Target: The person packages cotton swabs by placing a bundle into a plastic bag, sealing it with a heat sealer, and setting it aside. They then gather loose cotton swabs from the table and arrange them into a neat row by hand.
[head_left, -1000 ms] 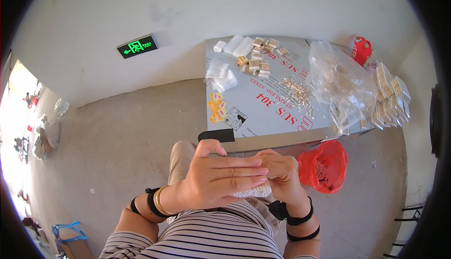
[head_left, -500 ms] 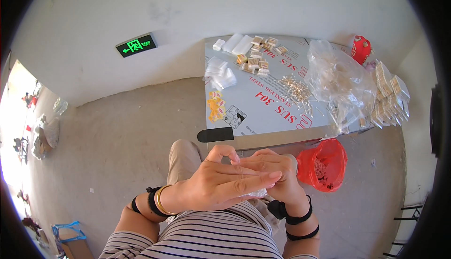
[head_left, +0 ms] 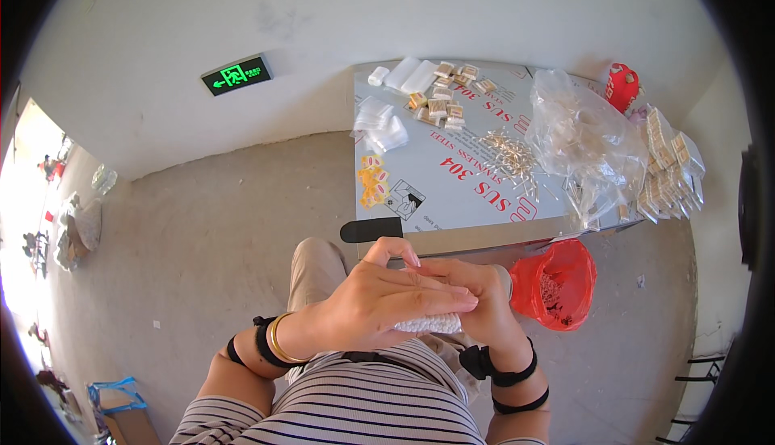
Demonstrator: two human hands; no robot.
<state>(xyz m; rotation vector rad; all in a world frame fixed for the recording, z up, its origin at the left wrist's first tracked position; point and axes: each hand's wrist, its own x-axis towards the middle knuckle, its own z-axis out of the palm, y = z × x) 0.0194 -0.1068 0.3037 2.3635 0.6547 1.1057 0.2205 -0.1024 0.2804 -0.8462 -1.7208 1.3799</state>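
My left hand (head_left: 381, 298) and my right hand (head_left: 478, 290) meet in front of my body, just off the table's near edge. Between them they clasp a bundle of cotton swabs (head_left: 429, 324), whose white tips show below my left fingers. The rest of the bundle is hidden by the hands. My left fingers lie across it toward the right palm, with the index finger arched up. On the table, loose cotton swabs (head_left: 510, 154) lie in a heap beside a large clear plastic bag (head_left: 577, 134).
The metal-topped table (head_left: 436, 158) also carries packed swab bundles (head_left: 437, 108), clear small bags (head_left: 381, 126), yellow labels (head_left: 373, 183) and stacked swab packs (head_left: 670, 172) at the right. A red bin (head_left: 525, 288) stands on the floor beside the table's near side.
My left fingers have shifted a little, and more of the swabs' white tips now shows beneath them. Both hands stay together in about the same place.
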